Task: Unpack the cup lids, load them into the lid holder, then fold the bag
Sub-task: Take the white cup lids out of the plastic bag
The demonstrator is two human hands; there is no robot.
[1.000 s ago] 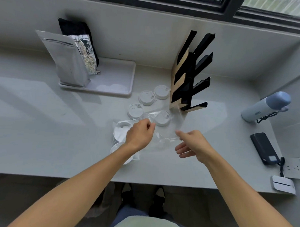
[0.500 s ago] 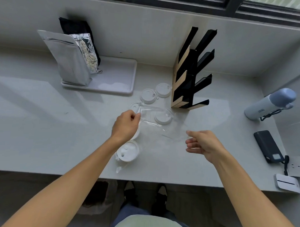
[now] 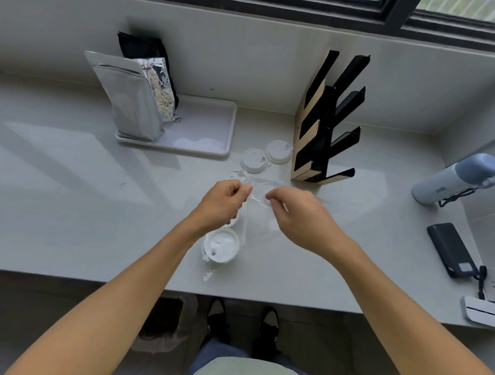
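Daylight is pouring through the dark-framed window (image 3: 401, 13) up top, washing over the pale grey bench (image 3: 71, 209) and throwing soft bright patches across it. The plain light wall (image 3: 245, 61) is running behind, and grey floor (image 3: 40, 306) is showing below the bench edge.

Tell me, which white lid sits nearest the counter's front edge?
The lid just below the left hand, lying alone; the other two sit far back beside the black holder.
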